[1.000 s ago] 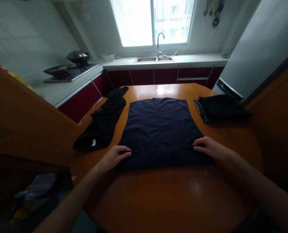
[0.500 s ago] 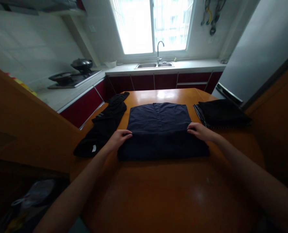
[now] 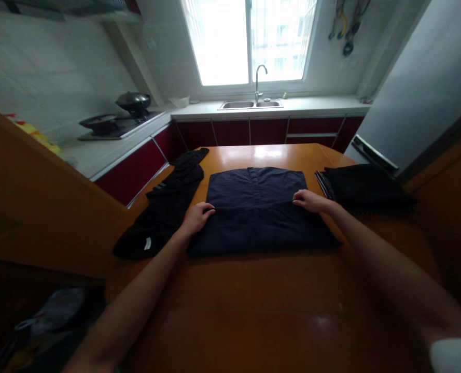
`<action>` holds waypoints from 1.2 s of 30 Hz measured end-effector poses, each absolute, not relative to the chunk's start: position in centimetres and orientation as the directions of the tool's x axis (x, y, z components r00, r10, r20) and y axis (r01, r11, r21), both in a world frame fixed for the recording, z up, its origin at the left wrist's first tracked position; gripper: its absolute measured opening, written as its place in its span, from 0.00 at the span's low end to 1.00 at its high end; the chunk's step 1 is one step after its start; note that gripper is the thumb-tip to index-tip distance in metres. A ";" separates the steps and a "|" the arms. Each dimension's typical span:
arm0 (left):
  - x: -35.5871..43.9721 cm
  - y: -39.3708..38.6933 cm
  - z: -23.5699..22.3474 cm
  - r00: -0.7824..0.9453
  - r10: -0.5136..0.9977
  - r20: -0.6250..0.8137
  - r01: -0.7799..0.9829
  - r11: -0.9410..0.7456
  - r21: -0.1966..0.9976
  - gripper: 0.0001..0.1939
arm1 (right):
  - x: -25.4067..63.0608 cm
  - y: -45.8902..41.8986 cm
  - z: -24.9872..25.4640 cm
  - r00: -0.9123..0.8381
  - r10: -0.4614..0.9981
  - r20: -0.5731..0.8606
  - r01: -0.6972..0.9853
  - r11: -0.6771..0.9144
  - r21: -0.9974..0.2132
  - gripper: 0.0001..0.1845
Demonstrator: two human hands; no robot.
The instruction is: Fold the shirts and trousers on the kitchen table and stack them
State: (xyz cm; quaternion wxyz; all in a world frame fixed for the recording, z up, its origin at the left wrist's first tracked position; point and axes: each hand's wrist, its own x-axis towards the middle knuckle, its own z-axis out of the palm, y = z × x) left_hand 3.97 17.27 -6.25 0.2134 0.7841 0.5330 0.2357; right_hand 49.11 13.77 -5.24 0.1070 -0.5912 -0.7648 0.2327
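A dark navy garment (image 3: 259,228) lies on the wooden table (image 3: 230,295) in front of me, its near part folded over toward the window. At the left end of the fold edge, my left hand (image 3: 198,216) pinches the cloth between thumb and fingers. My right hand (image 3: 309,200) pinches the same edge at its right end, with the fingers curled. The exact kind of garment cannot be made out; a seam runs down the middle of its far part.
Left of the garment lies a crumpled black garment (image 3: 164,204) with a white label. A folded black cloth stack (image 3: 370,189) rests at the right. Beyond the table are a sink (image 3: 238,105), a stove with pans (image 3: 134,102) and a grey refrigerator (image 3: 420,83).
Both hands have moved the pinched fold edge slightly away from me, toward the window. My right hand has also shifted a little left. The view has tilted slightly.
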 end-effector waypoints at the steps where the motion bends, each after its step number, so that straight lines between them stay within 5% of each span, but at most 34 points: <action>1: 4.0 17.2 -6.3 0.316 0.936 0.155 0.734 -0.345 0.585 0.12 | 48.9 13.9 -5.3 -0.263 0.959 -0.108 0.863 0.183 -0.471 0.12; 4: 3.3 15.8 -6.1 0.271 0.931 0.244 0.734 -0.364 0.573 0.17 | 48.9 12.8 -5.2 -0.188 0.981 -0.053 0.892 0.148 -0.428 0.09; 9: 0.0 9.6 -5.2 0.166 0.948 0.270 0.774 -0.295 0.560 0.22 | 50.4 5.8 -5.7 0.074 0.967 0.243 0.887 0.047 -0.459 0.14; 14: -2.8 2.7 -5.8 0.132 0.981 0.144 0.777 -0.192 0.600 0.24 | 51.5 -3.1 -7.4 0.281 0.947 0.158 0.793 -0.137 -0.593 0.18; 21: -2.3 0.1 -7.2 0.177 0.957 0.231 0.770 -0.281 0.573 0.20 | 50.6 -7.3 -8.1 0.238 0.958 0.162 0.781 -0.090 -0.618 0.16; 31: -3.5 1.2 -6.5 0.136 0.926 0.353 0.792 -0.316 0.523 0.14 | 51.4 -7.2 -8.8 0.193 0.937 0.291 0.913 -0.063 -0.404 0.13; 36: -3.9 0.6 -7.2 0.155 0.941 0.301 0.755 -0.310 0.578 0.14 | 51.5 -8.1 -9.8 0.193 0.939 0.284 0.898 -0.053 -0.437 0.13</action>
